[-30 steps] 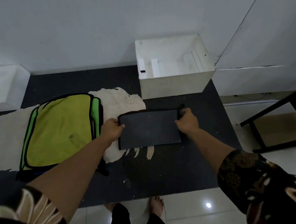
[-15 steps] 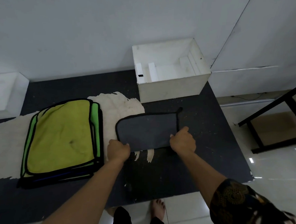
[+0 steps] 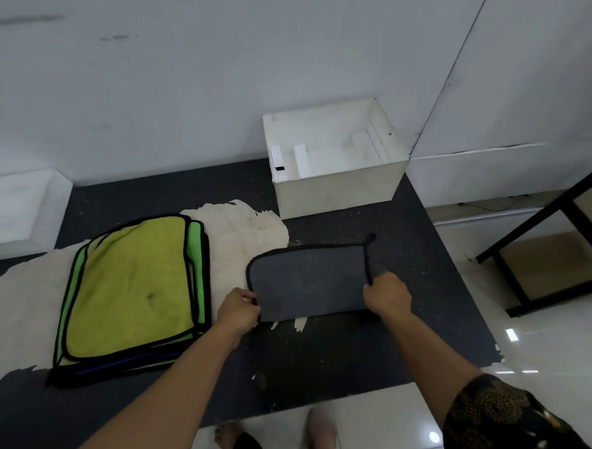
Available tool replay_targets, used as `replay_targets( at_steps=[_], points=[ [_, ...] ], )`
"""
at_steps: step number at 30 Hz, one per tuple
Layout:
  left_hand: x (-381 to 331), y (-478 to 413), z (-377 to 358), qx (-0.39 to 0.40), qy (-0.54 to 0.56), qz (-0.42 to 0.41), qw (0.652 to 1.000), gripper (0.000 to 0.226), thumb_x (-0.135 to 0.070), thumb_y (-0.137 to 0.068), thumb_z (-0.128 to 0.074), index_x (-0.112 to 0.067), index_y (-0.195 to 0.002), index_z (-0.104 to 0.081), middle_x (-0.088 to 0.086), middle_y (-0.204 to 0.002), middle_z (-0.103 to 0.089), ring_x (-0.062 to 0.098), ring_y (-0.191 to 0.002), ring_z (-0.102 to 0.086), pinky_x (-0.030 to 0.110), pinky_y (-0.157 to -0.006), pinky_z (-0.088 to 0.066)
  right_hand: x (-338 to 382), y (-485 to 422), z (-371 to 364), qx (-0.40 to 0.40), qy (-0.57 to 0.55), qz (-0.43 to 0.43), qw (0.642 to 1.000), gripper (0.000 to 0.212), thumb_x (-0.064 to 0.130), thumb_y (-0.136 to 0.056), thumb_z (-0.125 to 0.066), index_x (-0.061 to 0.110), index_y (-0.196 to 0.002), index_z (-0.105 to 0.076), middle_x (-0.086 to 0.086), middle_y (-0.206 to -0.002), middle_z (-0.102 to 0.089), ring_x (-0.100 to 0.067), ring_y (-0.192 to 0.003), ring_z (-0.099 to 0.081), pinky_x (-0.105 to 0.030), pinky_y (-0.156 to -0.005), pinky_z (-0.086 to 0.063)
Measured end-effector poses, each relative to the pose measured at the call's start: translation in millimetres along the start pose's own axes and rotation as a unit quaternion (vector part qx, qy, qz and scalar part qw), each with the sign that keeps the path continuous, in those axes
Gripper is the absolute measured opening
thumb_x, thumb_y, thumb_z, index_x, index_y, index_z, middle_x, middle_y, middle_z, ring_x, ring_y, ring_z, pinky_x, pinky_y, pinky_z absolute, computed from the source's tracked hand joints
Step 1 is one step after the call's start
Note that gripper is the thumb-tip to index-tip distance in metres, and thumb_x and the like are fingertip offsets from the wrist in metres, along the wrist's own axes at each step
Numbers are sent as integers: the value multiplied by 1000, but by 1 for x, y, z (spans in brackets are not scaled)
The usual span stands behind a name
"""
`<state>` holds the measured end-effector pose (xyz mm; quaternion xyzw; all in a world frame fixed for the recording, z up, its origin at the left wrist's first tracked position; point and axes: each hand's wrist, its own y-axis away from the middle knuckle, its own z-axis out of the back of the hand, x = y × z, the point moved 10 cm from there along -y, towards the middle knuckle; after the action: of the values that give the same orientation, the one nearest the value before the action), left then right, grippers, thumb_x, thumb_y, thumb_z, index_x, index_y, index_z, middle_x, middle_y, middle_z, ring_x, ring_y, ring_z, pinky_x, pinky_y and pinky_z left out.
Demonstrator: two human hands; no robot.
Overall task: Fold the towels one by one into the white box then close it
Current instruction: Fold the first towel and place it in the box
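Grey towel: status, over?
Left hand and right hand grip grey towel, on mat. Box open, no towel inside. Nothing between towel and box.

Only edges of the lower towels (image 3: 123,365) show under the yellow towel (image 3: 130,288); fingers of the left hand (image 3: 239,311) and right hand (image 3: 387,296) disappear beneath the grey towel (image 3: 309,282).

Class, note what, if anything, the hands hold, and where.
The folded dark grey cloth towel with black trim. The left hand has its grip on the left edge, the right hand on the right edge, both by the near corners.
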<state>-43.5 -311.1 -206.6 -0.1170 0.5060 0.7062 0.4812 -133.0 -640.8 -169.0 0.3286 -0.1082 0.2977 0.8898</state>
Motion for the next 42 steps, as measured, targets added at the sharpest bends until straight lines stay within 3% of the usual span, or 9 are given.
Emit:
replay_targets(
  at_steps=[6, 14, 19, 21, 26, 30, 35, 38, 42],
  points=[
    [3, 11, -10, 3, 1, -11, 1000, 19, -2, -87, -59, -20, -95, -59, 10, -102, -63, 25, -93, -62, 40, -84, -56, -3, 11, 16, -14, -17, 31, 999, 28, 11, -95, -54, 2, -121, -61, -17, -119, -63, -32, -107, -60, -31, -80, -45],
    [0, 30, -24, -13, -31, -53, 998, 17, -8, -89, -63, -19, -100, -58, 7, -98, -64, 21, -88, -61, 27, -71, -46, -31, 15, 23, -41, -30, -16, 999, 17, 5, -88, -54, 2, -100, -64, -13, -98, -63, -25, -77, -49, -29, -69, -40],
    [-2, 41, -31, -9, -62, -67, 996, 28, -12, -88, -67, -14, -113, -56, -1, -82, -56, 14, -78, -56, 22, -61, -40, -45, 20, 21, -66, -83, -32, 994, 28, 4, -86, -55, 4, -111, -65, -16, -108, -66, -32, -93, -61, -30, -70, -41],
    [-6, 45, -30, -23, -109, -82, 990, 34, -16, -86, -69, -15, -116, -54, 1, -91, -57, 16, -85, -56, 24, -67, -42, -47, 20, 18, -62, -99, -35, 992, 24, 13, -88, -57, 4, -110, -65, -16, -106, -67, -29, -87, -59, -30, -70, -41],
    [-42, 57, -32, -56, -195, -212, 956, 51, -21, -87, -67, -20, -135, -49, 3, -125, -43, 17, -109, -52, 28, -93, -44, -39, 14, 20, -58, -87, -53, 993, 53, 49, -88, -66, 3, -113, -59, -16, -110, -65, -33, -101, -62, -31, -69, -39],
    [-81, 67, -82, 54, -280, -347, 893, 62, -23, -91, -63, -17, -147, -38, 0, -137, -36, 14, -125, -41, 26, -107, -37, -38, 11, 18, -38, -67, -67, 995, 46, 39, -90, -67, 2, -114, -57, -17, -114, -64, -32, -103, -62, -31, -69, -40],
    [-95, 60, -129, 81, -486, -353, 796, 49, -32, -95, -54, -15, -140, -48, 5, -138, -38, 26, -124, -39, 39, -106, -37, -33, 8, 20, -32, -69, -25, 997, 32, 27, -93, -65, 5, -115, -58, -14, -114, -64, -29, -103, -62, -28, -71, -40],
    [-135, 58, -137, 53, -397, -339, 851, 35, -32, -97, -52, -13, -124, -61, 9, -125, -52, 27, -114, -51, 38, -97, -44, -27, 5, 23, -34, -86, 4, 996, 29, 17, -93, -63, 9, -120, -56, -13, -114, -65, -26, -101, -62, -28, -72, -41],
    [-158, 42, -164, 129, -228, -183, 948, 48, -51, -92, -54, -9, -113, -67, 9, -111, -69, 25, -97, -67, 40, -91, -53, -23, 6, 25, -42, -105, 33, 993, 34, 12, -93, -59, 18, -127, -57, -11, -118, -65, -27, -106, -61, -33, -82, -47]
  ],
)
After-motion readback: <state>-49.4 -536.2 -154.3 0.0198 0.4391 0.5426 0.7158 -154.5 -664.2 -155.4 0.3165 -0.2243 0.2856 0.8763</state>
